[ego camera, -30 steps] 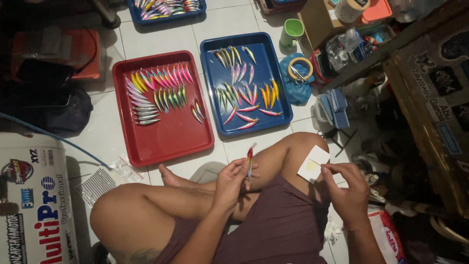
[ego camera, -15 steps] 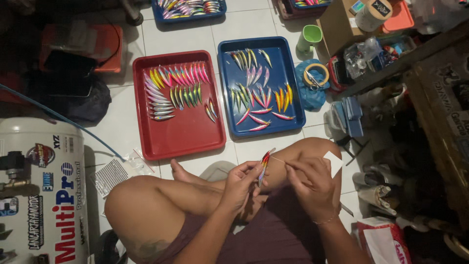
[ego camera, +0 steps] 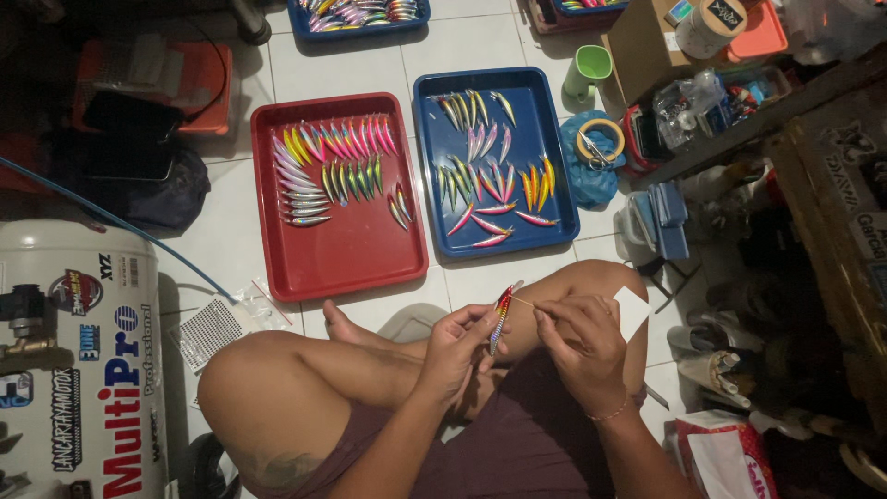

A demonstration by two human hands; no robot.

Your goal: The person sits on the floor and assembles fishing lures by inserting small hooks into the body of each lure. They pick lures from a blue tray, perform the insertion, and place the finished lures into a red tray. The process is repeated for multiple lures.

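At lower centre, the left hand [ego camera: 459, 346] pinches a slim red-and-yellow fishing lure [ego camera: 502, 314]. The right hand [ego camera: 584, 344] pinches a thin stick [ego camera: 523, 301] touching the lure, below the blue tray [ego camera: 564, 199].

White tiled floor [ego camera: 370, 65] bears a red tray [ego camera: 356, 263], blue tray [ego camera: 554, 236], green cup [ego camera: 588, 69] and white compressor tank [ego camera: 83, 370].

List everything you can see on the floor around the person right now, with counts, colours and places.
lure: one, red and yellow, held upright between both hands
red tray: one, floor ahead left, rows of coloured lures
blue tray: one, right of the red tray, scattered lures
green cup: one, beyond the blue tray
tape roll: one, on a blue bag
compressor tank: one, white, far left
left hand: gripping the lure
right hand: at the lure's upper part
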